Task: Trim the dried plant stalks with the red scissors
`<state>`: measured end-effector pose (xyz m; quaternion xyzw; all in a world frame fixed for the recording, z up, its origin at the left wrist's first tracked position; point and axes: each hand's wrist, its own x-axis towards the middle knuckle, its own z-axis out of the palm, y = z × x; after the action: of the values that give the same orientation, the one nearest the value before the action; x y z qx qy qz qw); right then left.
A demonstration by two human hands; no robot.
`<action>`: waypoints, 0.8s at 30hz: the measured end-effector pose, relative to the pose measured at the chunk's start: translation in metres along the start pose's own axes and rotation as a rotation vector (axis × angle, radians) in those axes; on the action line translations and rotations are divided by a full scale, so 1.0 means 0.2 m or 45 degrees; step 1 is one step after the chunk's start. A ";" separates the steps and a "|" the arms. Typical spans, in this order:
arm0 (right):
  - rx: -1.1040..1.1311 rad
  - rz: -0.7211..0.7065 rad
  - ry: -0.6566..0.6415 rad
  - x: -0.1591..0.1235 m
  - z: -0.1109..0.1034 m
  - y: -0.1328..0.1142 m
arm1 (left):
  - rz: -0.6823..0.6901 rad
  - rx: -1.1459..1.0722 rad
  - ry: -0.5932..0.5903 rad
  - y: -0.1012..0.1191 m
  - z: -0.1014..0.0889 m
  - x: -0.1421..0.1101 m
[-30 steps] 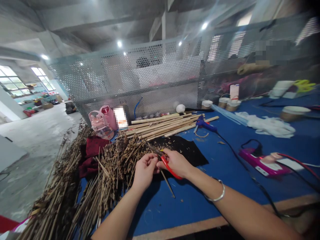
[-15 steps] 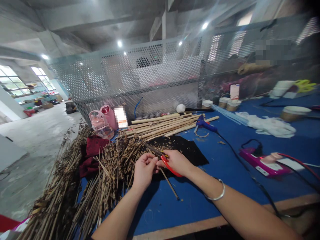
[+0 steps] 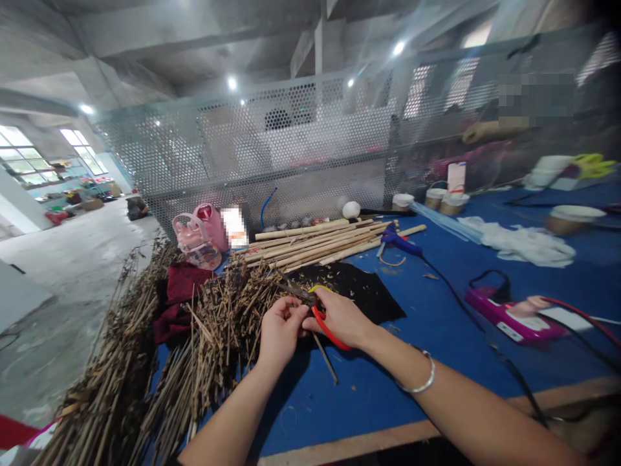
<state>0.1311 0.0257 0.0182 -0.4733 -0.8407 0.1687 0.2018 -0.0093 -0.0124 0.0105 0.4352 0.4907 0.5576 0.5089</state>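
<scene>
My left hand [image 3: 284, 327] pinches a thin dry stem [image 3: 326, 359], whose lower end slants down toward the front of the table. My right hand [image 3: 342, 317] is closed on scissors [image 3: 330, 331] with red and yellow handles. Their dark blades point left, just above my left fingertips. Where blades and stem meet is hidden by my fingers. Left of my hands lies a heap of dry brown stalks [image 3: 220, 323]. Behind them a black cloth [image 3: 373, 294] is strewn with small plant scraps.
Pale wooden sticks [image 3: 315, 243] lie behind the cloth, beside a blue glue gun [image 3: 400, 241] with a trailing cord. A magenta power strip [image 3: 517, 317] sits at the right. At the back left are a pink bag [image 3: 211, 226] and dark red cloth [image 3: 187, 285]. A perforated metal screen [image 3: 291, 155] stands behind.
The stem's lower end swung right and then back left. The scissors' handles have spread, the yellow one showing more now. My left hand has barely moved.
</scene>
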 end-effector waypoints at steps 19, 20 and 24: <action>-0.131 0.071 -0.066 0.01 -0.01 0.02 | 0.069 0.105 0.090 -0.01 -0.02 0.01; -0.126 0.050 -0.056 0.01 -0.02 0.02 | 0.073 0.100 0.078 -0.01 -0.02 0.01; -0.090 -0.031 -0.019 0.00 -0.02 0.01 | 0.066 0.065 0.035 -0.01 -0.02 0.01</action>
<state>0.1338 0.0272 0.0205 -0.4685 -0.8534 0.1398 0.1806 -0.0128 -0.0114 0.0074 0.4530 0.5002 0.5637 0.4763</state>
